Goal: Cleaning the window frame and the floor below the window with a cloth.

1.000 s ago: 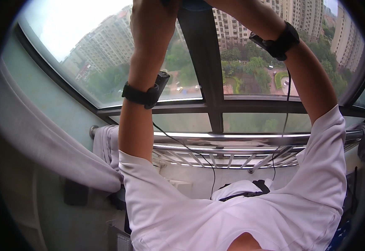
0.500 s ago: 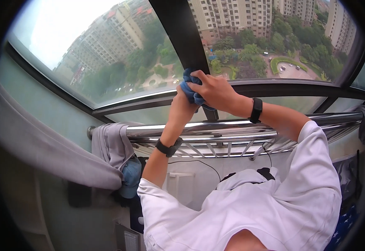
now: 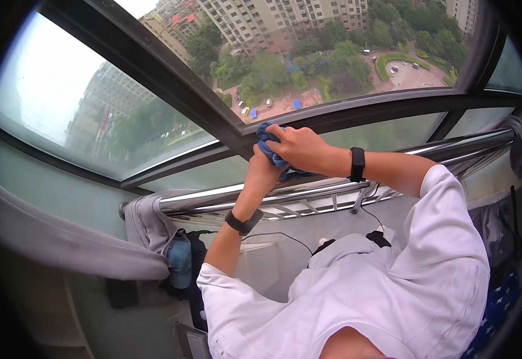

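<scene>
A blue cloth (image 3: pixel 264 135), bunched and twisted, is squeezed between my two hands in front of the window. My left hand (image 3: pixel 263 170) grips it from below, its fingers partly hidden behind the cloth. From the right, my right hand (image 3: pixel 302 148) wraps its fingers round the upper part. Behind the cloth, the dark window frame (image 3: pixel 228 127) has its upright bar meeting the crossbar; whether the cloth touches it I cannot tell. Both wrists carry a black band.
A shiny metal railing (image 3: pixel 213 196) runs below the window, under my forearms. Grey curtain fabric (image 3: pixel 147 224) hangs over its left end, beside a blue cap (image 3: pixel 179 263). A thin black cable (image 3: pixel 285 235) crosses the pale floor area. Buildings and trees show through the glass.
The view has shifted, so the window frame's upright bar slants more to the left. My hands, still closed on the cloth, sit slightly lower in the picture.
</scene>
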Available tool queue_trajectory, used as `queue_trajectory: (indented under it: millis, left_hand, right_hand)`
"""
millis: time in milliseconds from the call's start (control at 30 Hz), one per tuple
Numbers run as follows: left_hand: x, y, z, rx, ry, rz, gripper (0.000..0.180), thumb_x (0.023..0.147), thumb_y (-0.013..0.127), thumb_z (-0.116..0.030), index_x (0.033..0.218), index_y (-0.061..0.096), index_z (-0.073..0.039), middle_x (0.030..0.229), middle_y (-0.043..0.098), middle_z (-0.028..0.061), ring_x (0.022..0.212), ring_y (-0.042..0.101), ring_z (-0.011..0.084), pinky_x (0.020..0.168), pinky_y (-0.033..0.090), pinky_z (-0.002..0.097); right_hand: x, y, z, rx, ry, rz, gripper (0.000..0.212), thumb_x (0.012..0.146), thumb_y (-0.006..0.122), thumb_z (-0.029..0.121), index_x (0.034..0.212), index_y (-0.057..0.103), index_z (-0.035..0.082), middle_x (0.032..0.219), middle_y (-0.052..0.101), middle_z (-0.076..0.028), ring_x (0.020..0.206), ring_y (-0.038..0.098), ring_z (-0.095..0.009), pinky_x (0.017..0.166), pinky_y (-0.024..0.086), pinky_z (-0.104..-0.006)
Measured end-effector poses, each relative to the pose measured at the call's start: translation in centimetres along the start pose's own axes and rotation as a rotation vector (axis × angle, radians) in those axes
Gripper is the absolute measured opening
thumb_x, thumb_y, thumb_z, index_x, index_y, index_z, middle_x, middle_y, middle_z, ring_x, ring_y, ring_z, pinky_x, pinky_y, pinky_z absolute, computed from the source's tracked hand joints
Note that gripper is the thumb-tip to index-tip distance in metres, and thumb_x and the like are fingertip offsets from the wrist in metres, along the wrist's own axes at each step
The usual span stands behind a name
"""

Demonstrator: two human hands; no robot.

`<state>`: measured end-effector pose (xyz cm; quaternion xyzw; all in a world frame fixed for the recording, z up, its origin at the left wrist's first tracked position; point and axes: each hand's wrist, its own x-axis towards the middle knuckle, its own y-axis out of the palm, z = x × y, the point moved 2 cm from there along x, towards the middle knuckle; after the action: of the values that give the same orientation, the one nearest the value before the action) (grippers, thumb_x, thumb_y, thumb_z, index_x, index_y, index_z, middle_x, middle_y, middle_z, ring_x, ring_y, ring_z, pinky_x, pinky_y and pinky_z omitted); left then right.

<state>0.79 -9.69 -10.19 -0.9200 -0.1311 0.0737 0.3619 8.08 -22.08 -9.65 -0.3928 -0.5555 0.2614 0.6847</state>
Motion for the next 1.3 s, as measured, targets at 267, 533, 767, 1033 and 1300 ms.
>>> queue_trajectory:
  millis: [267,533,767,1033,1300]
  left_hand:
    - [1.0,8.5,-8.6,-0.052,0.062,0.066,0.06,0.077,0.078,-0.024,0.107,0.036,0.006,0.085,0.066,0.0189,0.071,0.07,0.0251,0.051,0.055,0.0316]
    - [3.1,18.4,-19.3,0.035,0.203,0.189,0.065,0.076,0.079,-0.025,0.116,0.04,0.006,0.096,0.066,0.0206,0.09,0.068,0.0306,0.075,0.053,0.034]
    - [5.7,28.5,-26.7,0.032,0.493,0.277,0.061,0.074,0.08,-0.019,0.109,0.04,0.011,0.098,0.064,0.028,0.095,0.065,0.0398,0.077,0.054,0.0398]
    - [7.6,39.5,-36.9,0.044,0.607,0.362,0.06,0.075,0.078,-0.019,0.108,0.04,0.012,0.092,0.064,0.0296,0.09,0.065,0.042,0.073,0.054,0.0417]
    - [6.4,37.7,-39.0,-0.02,0.572,0.314,0.052,0.079,0.071,-0.011,0.113,0.039,0.011,0.097,0.062,0.0311,0.092,0.063,0.0456,0.074,0.053,0.0442]
  right_hand:
    - [-8.6,-6.4,-6.8,0.009,0.069,-0.02,0.048,0.062,0.076,0.01,0.108,0.063,0.011,0.122,0.052,-0.01,0.082,0.065,-0.026,0.063,0.056,-0.0349]
    - [-18.9,-14.9,-14.9,0.03,0.225,-0.079,0.044,0.063,0.077,0.012,0.105,0.065,0.014,0.12,0.053,-0.008,0.084,0.067,-0.027,0.064,0.055,-0.0367]
    - [-28.1,-21.5,-20.4,-0.104,0.397,-0.182,0.037,0.065,0.076,0.011,0.101,0.065,0.014,0.123,0.053,-0.007,0.088,0.067,-0.027,0.069,0.057,-0.0373]
    - [-37.8,-28.1,-26.2,-0.26,0.655,-0.266,0.036,0.071,0.069,0.007,0.106,0.069,0.012,0.125,0.058,-0.003,0.095,0.066,-0.028,0.076,0.055,-0.0366]
    - [-37.5,-29.7,-25.8,-0.272,0.582,-0.467,0.036,0.071,0.07,0.008,0.107,0.07,0.01,0.127,0.058,-0.007,0.096,0.066,-0.03,0.078,0.056,-0.038]
